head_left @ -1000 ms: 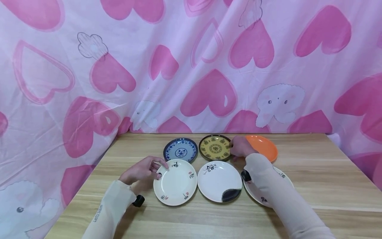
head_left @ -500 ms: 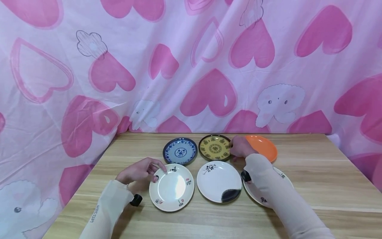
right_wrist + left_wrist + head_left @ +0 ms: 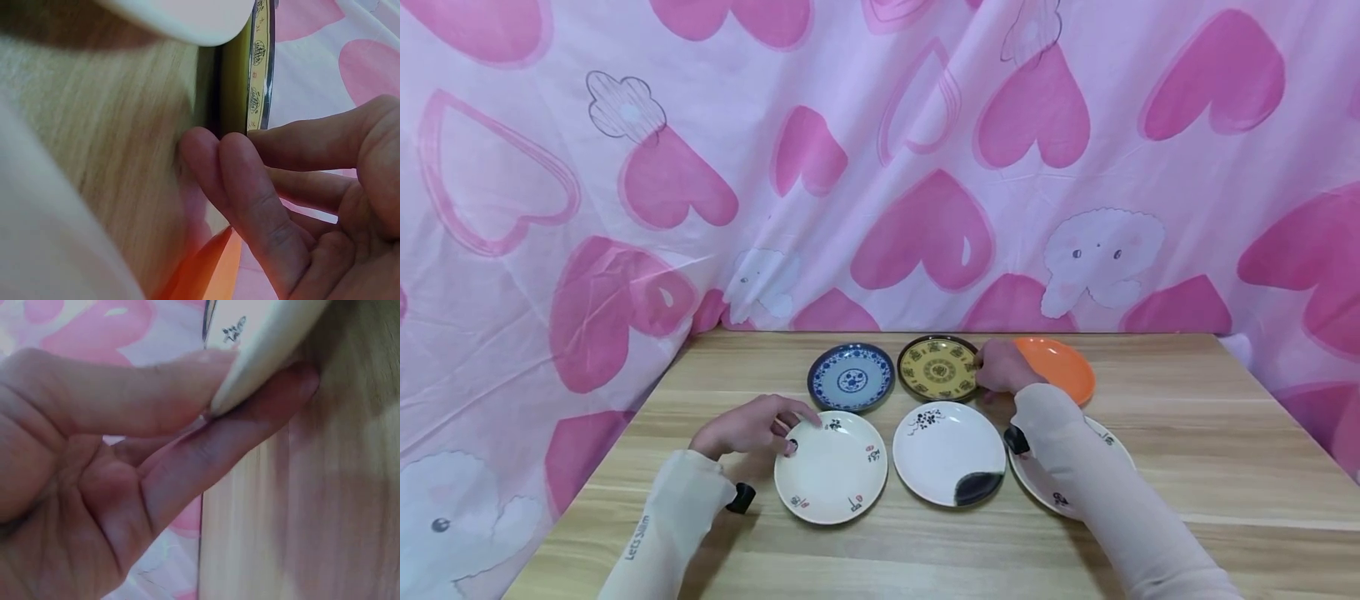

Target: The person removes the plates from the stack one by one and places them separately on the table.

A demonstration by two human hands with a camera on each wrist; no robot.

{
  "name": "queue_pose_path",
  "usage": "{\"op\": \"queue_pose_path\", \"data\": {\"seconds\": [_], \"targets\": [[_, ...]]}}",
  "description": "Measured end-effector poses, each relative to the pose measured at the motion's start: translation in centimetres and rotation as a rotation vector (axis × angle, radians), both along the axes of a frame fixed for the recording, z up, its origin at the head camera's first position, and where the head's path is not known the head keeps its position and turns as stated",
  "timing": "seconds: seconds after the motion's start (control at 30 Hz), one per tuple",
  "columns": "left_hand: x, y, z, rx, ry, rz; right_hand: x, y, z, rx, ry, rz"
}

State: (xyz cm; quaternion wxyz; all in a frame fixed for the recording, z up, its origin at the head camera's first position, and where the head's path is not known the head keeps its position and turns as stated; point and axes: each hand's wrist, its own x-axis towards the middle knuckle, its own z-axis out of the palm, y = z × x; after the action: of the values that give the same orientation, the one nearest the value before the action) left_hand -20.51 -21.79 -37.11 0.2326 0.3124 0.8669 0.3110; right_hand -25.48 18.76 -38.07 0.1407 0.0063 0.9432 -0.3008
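My left hand pinches the left rim of a cream plate with small black and red motifs. In the left wrist view the thumb lies on top of the rim and fingers reach beneath it. At the back, my right hand is at the right edge of a yellow patterned plate with a dark rim. The right wrist view has the thumb and fingertips meeting at that plate's edge. Between the hands sits a white plate with a black flower sprig and a dark patch.
A blue-and-white plate stands back left, an orange plate back right beside the right hand. Under the right forearm lies another cream plate, partly hidden. All rest on a wooden table before a pink heart-print curtain.
My left hand has shifted the cream plate a little left and toward me, opening gaps to the white and blue plates. The right hand stays at the yellow plate.
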Motion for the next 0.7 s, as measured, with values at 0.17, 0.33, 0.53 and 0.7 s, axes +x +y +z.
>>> {"op": "queue_pose_path", "data": {"seconds": [0.17,0.33,0.53,0.7], "targets": [[0.4,0.9,0.3,-0.079,0.086,0.076,0.1,-0.1,0.1,0.013,-0.008,0.001],[0.6,1.8,0.2,-0.117,0.175,0.142,0.0,0.0,0.2,0.020,-0.011,-0.004],[0.9,2.4,-0.2,-0.134,0.234,0.168,0.1,0.1,0.2,0.024,-0.021,0.003],[1.0,2.7,-0.3,-0.150,0.226,0.219,0.2,0.1,0.5,0.055,0.000,0.032]]}}
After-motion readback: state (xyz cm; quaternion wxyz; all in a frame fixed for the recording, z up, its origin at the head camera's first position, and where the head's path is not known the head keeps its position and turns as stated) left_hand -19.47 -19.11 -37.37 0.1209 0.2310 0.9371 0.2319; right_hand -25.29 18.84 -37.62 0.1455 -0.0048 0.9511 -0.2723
